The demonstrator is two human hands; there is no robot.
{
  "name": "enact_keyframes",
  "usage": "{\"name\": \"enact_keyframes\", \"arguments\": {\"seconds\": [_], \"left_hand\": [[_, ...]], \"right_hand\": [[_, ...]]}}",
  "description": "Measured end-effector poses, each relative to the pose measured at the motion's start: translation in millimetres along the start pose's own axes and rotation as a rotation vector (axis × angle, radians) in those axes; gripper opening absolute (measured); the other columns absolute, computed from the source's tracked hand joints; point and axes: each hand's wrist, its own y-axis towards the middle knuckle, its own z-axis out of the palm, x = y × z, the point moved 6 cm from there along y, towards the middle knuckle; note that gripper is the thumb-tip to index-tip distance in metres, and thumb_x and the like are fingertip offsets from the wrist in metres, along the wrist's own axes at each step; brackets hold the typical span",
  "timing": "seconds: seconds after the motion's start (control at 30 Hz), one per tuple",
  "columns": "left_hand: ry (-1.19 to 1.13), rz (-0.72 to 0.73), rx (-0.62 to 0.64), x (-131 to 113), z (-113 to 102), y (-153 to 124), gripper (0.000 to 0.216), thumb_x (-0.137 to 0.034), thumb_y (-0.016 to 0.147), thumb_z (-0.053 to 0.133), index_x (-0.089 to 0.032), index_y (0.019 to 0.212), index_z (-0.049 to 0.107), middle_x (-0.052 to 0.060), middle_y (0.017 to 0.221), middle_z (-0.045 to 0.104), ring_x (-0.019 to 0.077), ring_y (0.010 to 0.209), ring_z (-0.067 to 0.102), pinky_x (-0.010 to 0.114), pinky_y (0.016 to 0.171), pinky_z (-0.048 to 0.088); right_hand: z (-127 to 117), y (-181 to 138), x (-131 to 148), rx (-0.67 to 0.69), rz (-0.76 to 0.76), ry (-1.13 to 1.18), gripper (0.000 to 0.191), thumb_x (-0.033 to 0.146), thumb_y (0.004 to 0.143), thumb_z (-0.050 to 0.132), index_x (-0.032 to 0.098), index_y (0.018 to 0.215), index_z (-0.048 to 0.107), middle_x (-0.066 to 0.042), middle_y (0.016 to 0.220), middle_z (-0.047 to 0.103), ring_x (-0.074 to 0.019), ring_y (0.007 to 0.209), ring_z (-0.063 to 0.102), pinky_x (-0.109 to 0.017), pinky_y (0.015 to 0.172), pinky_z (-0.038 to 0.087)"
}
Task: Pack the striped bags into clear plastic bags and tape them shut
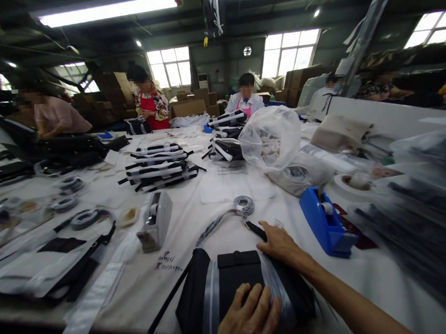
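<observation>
A black bag lies in front of me near the table edge, with clear plastic strips wrapped around it at left and right. My left hand rests on its front, fingers a little apart, over the lower part of the right plastic strip. At the bag's upper right edge, my right hand grips a black strap whose tip points up and left. A thin black strap hangs off the bag's left side. Just beyond the bag is a coiled grey strap with a long tail.
A blue tape dispenser stands to the right, a grey one to the left. Stacked black bundles lie farther back, beside a clear plastic bag. Another bag lies left. Several people work across the table.
</observation>
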Motion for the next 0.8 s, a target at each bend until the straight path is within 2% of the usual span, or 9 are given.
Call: {"name": "enact_keyframes", "arguments": {"seconds": [0.1,0.2,0.23,0.3,0.4,0.5,0.63,0.73,0.8], "left_hand": [[-0.143,-0.040,-0.006,9.1,-8.4,6.8,0.020,-0.022,0.093,0.051,-0.020,0.110,0.063,0.002,0.102,0.068,0.0169,0.095,0.061,0.032,0.088,0.047],[-0.505,-0.108,0.232,47.4,-12.4,31.0,0.021,-0.030,0.092,0.054,-0.023,0.112,0.058,0.000,0.104,0.067,0.0117,0.087,0.063,0.022,0.080,0.049],[-0.559,-0.178,0.354,68.2,-7.5,39.7,0.027,-0.022,0.092,0.052,-0.022,0.119,0.054,0.002,0.117,0.064,0.0116,0.098,0.061,0.020,0.085,0.048],[-0.461,-0.253,0.398,114.7,3.2,59.6,0.043,-0.007,0.087,0.046,-0.021,0.127,0.049,0.006,0.131,0.057,0.0168,0.117,0.055,0.030,0.100,0.043],[-0.304,-0.133,0.459,161.0,48.3,83.2,0.064,-0.004,0.080,0.049,-0.017,0.141,0.033,0.012,0.151,0.038,0.0283,0.142,0.028,0.051,0.114,0.024],[-0.363,-0.039,0.561,177.3,104.8,96.0,0.066,-0.010,0.075,0.061,-0.016,0.136,0.037,0.015,0.148,0.041,0.0294,0.144,0.025,0.051,0.116,0.020],[-0.606,-0.242,0.648,190.8,137.9,107.8,0.033,-0.020,0.077,0.060,-0.017,0.108,0.051,0.009,0.105,0.067,0.0255,0.109,0.061,0.037,0.093,0.045],[-0.861,-0.426,0.731,204.6,138.4,108.5,0.027,-0.036,0.085,0.052,-0.019,0.105,0.049,0.001,0.082,0.066,0.0189,0.072,0.064,0.027,0.063,0.046],[-1.079,-0.541,0.875,211.4,141.9,101.4,0.029,-0.043,0.085,0.051,-0.019,0.102,0.052,-0.001,0.078,0.065,0.0164,0.064,0.061,0.025,0.056,0.043]], "right_hand": [[-4.5,2.1,-0.8,0.006,0.037,0.058,0.066,0.011,0.069,0.054,0.014,0.135,0.044,-0.013,0.105,0.068,-0.0269,0.099,0.062,-0.036,0.085,0.042],[-13.4,1.3,-11.1,0.066,0.124,0.383,0.060,0.012,0.063,0.053,0.017,0.122,0.048,-0.002,0.081,0.064,-0.0190,0.075,0.062,-0.028,0.067,0.043],[-15.1,0.0,-12.9,0.099,0.139,0.527,0.057,0.014,0.063,0.053,0.018,0.119,0.048,0.001,0.077,0.061,-0.0173,0.069,0.060,-0.027,0.062,0.042],[-17.9,-3.7,-12.0,0.145,0.122,0.758,0.052,0.018,0.063,0.052,0.019,0.114,0.050,0.003,0.072,0.058,-0.0154,0.063,0.057,-0.026,0.057,0.041],[-23.9,-10.3,-6.6,0.089,0.023,0.804,0.047,0.018,0.063,0.053,0.020,0.110,0.052,0.005,0.068,0.053,-0.0146,0.063,0.055,-0.026,0.059,0.042],[-27.0,-16.9,-4.1,0.039,0.000,0.841,0.048,0.019,0.067,0.054,0.023,0.115,0.049,0.006,0.074,0.051,-0.0137,0.062,0.056,-0.026,0.058,0.043],[-32.8,-21.5,-4.3,0.110,0.058,1.022,0.050,0.022,0.069,0.054,0.026,0.118,0.045,0.004,0.084,0.051,-0.0123,0.060,0.056,-0.026,0.054,0.045],[-39.4,-17.9,-7.1,0.139,0.055,1.083,0.053,0.018,0.064,0.058,0.026,0.116,0.048,0.001,0.095,0.056,-0.0146,0.077,0.059,-0.026,0.065,0.048],[-36.3,-11.5,-12.5,0.159,0.061,1.099,0.055,0.016,0.063,0.061,0.025,0.116,0.050,0.001,0.096,0.057,-0.0164,0.086,0.059,-0.027,0.070,0.047]]}}
